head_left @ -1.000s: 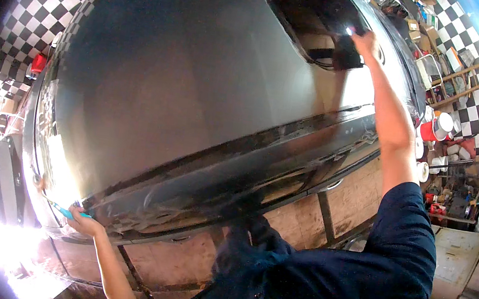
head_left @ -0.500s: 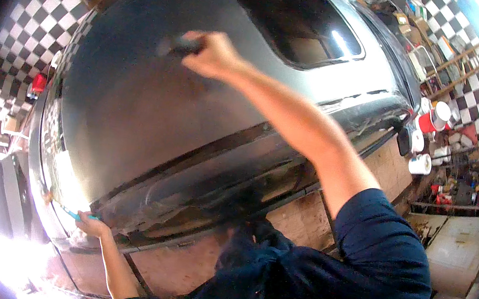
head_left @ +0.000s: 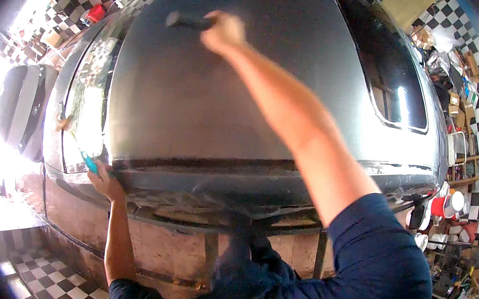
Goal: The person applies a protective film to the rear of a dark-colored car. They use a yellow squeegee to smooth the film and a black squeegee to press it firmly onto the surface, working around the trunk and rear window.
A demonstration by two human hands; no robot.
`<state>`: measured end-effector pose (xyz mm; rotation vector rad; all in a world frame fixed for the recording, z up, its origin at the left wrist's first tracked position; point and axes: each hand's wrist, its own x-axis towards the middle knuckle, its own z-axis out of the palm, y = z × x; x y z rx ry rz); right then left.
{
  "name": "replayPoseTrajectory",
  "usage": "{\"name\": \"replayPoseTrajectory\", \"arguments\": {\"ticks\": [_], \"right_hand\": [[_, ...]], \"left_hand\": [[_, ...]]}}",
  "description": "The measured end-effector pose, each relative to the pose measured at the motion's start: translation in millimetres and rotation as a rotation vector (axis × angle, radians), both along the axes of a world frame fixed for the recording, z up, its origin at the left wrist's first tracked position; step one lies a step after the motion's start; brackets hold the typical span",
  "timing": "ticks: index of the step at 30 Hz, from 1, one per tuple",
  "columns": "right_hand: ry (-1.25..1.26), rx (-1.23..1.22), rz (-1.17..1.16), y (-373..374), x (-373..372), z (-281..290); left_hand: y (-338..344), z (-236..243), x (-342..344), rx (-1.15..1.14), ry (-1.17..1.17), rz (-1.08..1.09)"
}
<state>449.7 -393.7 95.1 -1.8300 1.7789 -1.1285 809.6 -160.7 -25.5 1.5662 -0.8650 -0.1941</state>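
My right hand (head_left: pixel 226 33) reaches far over a dark grey car roof (head_left: pixel 227 101), fingers wrapped round a dark handheld tool with a paler tip (head_left: pixel 188 21). Motion smears this tool, so its exact kind and whether it touches the roof cannot be made out. At the roof's near left corner, my left hand (head_left: pixel 106 181) is closed round a brush with a teal handle (head_left: pixel 89 162). Its pale head extends over the sloping glass (head_left: pixel 93 91) at the car's left end.
A dark glass panel (head_left: pixel 396 96) lies in the roof at right. The car's reddish-brown lower side (head_left: pixel 169 251) is in front of me. White and red buckets (head_left: pixel 448 204), shelving and clutter line the right. At left stands a dark upright car part (head_left: pixel 25 110), near bright light.
The view has turned, so the car lies more level and more floor shows at lower left. My right hand still holds the dark tool over the roof; my left keeps the brush.
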Motion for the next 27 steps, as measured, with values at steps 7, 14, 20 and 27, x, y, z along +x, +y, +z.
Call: {"name": "replayPoseTrajectory", "arguments": {"ticks": [7, 14, 20, 27], "right_hand": [[0.212, -0.071, -0.096, -31.0, -92.4, 16.8], [0.520, 0.040, -0.471, -65.5, -295.3, -7.6], [0.073, -0.094, -0.023, -117.4, -4.8, -27.8], [-0.254, -0.033, 0.304, -78.1, 167.2, -13.9]], "left_hand": [[6.2, -1.9, 5.0, 0.064, 0.025, 0.084], [0.2, -2.1, -9.1, 0.000, 0.055, 0.041], [10.7, -1.7, 1.7, -0.028, 0.047, 0.016], [0.8, -0.2, 4.4, 0.074, 0.003, 0.090]]}}
